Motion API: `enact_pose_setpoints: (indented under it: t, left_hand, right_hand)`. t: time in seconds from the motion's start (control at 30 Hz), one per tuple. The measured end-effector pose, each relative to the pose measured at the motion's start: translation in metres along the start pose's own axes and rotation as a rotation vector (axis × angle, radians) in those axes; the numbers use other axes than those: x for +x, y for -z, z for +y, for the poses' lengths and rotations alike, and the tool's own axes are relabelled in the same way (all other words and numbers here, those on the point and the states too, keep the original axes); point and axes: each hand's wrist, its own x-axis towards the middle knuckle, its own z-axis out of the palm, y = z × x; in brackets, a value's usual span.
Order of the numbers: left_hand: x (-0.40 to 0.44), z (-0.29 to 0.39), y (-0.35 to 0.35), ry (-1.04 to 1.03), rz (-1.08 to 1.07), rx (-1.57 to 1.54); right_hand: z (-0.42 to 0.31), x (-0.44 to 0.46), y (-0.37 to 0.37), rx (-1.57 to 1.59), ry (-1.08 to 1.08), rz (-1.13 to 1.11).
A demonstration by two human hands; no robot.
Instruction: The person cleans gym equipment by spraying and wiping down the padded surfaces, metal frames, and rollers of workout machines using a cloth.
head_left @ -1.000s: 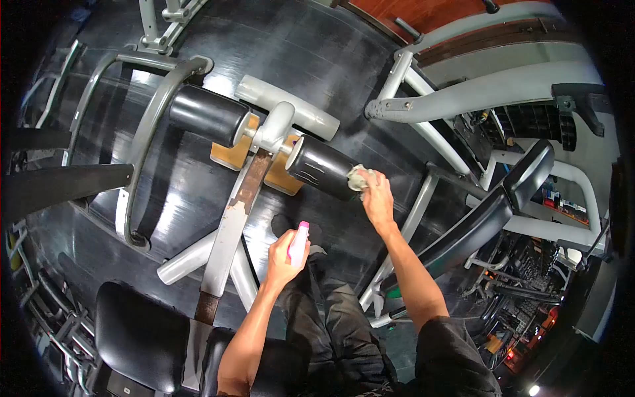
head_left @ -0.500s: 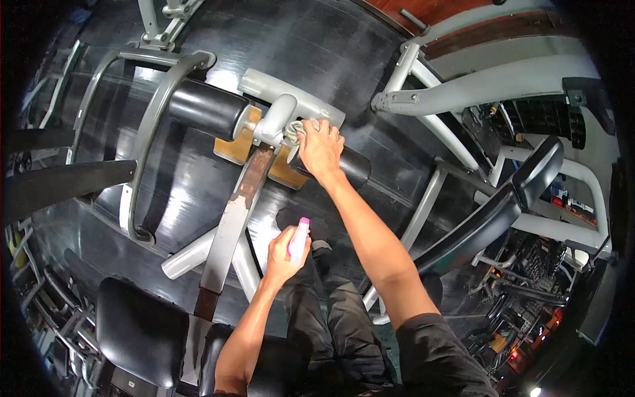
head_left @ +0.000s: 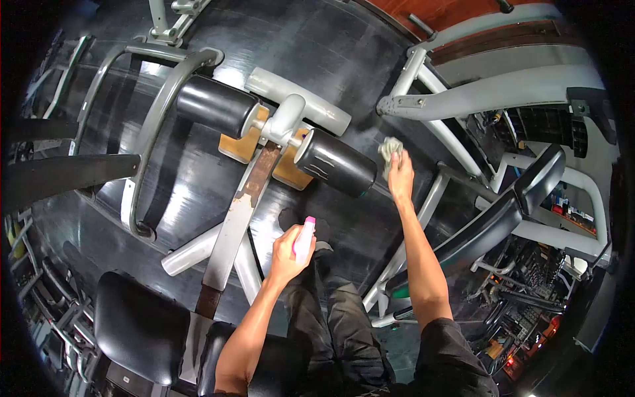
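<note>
Just off the outer end of the black padded roller (head_left: 344,169), right hand (head_left: 401,181) keeps its fingers bunched on a crumpled cloth (head_left: 390,152), left hand (head_left: 284,257) grips a pink-tipped bottle (head_left: 304,245), fingers wrapped round; pale streaks (head_left: 321,164) mark the roller, so its surface looks unfinished.

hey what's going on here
A person's left hand holds a white bottle with a pink top. Their right hand holds a crumpled cloth just off the outer end of a black roller pad. A second black roller pad sits across the metal post.
</note>
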Motion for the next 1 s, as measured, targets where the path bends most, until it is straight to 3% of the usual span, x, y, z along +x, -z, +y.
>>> enact_pose_setpoints:
  t: [0.1, 0.17, 0.23, 0.3, 0.43, 0.5, 0.63, 0.77, 0.87, 1.0]
  left_hand:
    - [-0.001, 0.004, 0.0, 0.073, -0.039, 0.027]
    - [-0.002, 0.002, 0.0, 0.074, -0.054, 0.03]
    - [-0.004, -0.003, -0.001, 0.064, -0.069, 0.044]
    - [-0.003, -0.004, 0.0, 0.074, -0.083, 0.043]
    - [-0.002, 0.0, 0.0, 0.091, -0.071, 0.053]
    - [-0.004, -0.004, -0.001, 0.061, -0.042, 0.053]
    - [-0.004, -0.002, -0.002, 0.087, -0.054, 0.05]
    - [-0.003, 0.003, -0.002, 0.097, -0.052, 0.031]
    - [-0.003, 0.001, -0.003, 0.085, -0.039, 0.007]
    - [-0.003, 0.001, -0.002, 0.071, -0.03, 0.012]
  right_hand:
    - [-0.058, 0.016, -0.03, 0.075, 0.266, 0.225]
    - [-0.105, 0.02, -0.052, 0.068, 0.463, 0.118]
    - [-0.13, 0.006, -0.088, -0.267, 0.258, -0.383]
    - [-0.141, -0.002, -0.101, -0.332, 0.253, -0.23]
    - [-0.106, 0.004, -0.072, -0.236, 0.357, -0.281]
    - [-0.066, -0.005, -0.058, -0.24, 0.39, -0.164]
    - [-0.026, -0.017, -0.023, -0.228, 0.201, -0.169]
    - [-0.014, -0.009, -0.031, -0.208, 0.173, -0.21]
    - [-0.031, -0.045, -0.026, -0.228, 0.247, -0.001]
    - [-0.02, -0.1, -0.034, -0.275, 0.413, 0.072]
